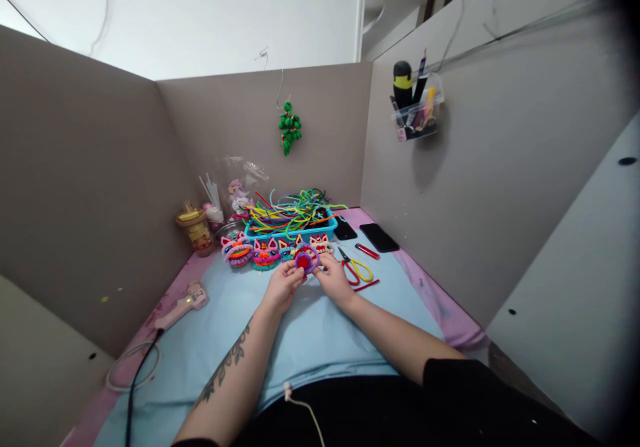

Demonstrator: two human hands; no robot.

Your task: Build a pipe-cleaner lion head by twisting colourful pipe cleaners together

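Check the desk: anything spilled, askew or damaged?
No spill or damage I can see. Just untidy: coloured strands stick out past the rim of the blue basket, and a red strip lies loose beside the scissors.

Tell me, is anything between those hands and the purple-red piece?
Nothing visible: the left hand and right hand both hold the purple-red piece. The row of fuzzy faces lies beyond it, in front of the blue tray.

a fuzzy-looking craft piece [303,260], smooth plastic tray [327,231], metal-bladed scissors [351,261] and creased, matt cloth [340,344], framed by matt panels [320,114].
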